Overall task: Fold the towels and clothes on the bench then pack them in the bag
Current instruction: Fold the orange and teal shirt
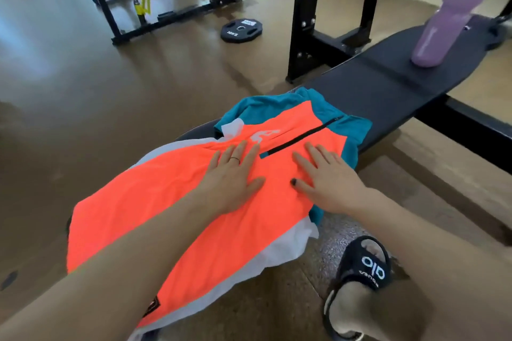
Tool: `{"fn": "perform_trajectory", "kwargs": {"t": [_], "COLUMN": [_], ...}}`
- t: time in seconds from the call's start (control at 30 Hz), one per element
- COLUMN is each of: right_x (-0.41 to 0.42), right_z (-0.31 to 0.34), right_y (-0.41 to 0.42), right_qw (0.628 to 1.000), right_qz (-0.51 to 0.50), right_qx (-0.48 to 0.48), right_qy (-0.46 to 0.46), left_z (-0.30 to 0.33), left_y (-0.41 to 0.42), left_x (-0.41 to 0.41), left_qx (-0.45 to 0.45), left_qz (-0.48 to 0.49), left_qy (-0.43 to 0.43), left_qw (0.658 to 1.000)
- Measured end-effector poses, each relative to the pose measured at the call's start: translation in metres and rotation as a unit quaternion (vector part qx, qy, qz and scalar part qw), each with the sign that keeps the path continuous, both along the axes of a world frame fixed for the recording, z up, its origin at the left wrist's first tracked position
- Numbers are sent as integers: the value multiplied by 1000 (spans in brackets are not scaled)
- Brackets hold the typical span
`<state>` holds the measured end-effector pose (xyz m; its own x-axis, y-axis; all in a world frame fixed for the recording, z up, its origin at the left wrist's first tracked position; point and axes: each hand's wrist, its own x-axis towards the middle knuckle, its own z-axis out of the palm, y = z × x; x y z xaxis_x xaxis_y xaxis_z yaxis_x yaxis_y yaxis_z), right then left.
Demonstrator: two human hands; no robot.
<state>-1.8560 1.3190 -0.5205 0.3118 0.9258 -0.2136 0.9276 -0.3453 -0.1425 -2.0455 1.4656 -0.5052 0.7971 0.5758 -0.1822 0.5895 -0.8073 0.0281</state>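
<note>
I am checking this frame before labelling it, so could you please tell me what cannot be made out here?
Head view only:
- The bag: not in view at all.
- White cloth: mostly covered by the orange shirt, so what it is stays unclear.
- Bench near end: hidden under the clothes.
- Purple bottle: blurred near the frame's edge.
- Shirt logo beneath the left hand: partly covered; the right hand also lies flat.

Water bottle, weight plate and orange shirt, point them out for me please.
water bottle [443, 22], head view, on the middle of its purple body.
weight plate [241, 30], head view, on its black top face.
orange shirt [155, 202], head view, on bare orange fabric.
</note>
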Motion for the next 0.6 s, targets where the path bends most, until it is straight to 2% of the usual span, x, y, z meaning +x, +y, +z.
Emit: {"fn": "perform_trajectory", "kwargs": {"t": [0.1,0.23,0.3,0.43,0.5,0.6], "right_x": [4,30,45,74,81,82], "right_z": [5,9,7,7,11,14], "right_y": [6,22,30,57,67,75], "right_qw": [1000,999,999,998,998,997], "right_qz": [-12,-29,-44,-63,-65,-70], "right_qx": [25,29,11,-17,-23,-35], "right_qy": [10,2,-2,5,11,1], "left_z": [-4,1,-2,-14,-14,-10], "left_y": [30,77,96,132,146,161], "left_x": [40,80,88,105,113,123], "left_qx": [14,-55,-77,-82,-85,-30], "left_qz": [21,167,207,144,139,135], "left_qy": [-16,-95,-109,-65,-73,-87], "left_qw": [1000,980,969,984,984,987]}}
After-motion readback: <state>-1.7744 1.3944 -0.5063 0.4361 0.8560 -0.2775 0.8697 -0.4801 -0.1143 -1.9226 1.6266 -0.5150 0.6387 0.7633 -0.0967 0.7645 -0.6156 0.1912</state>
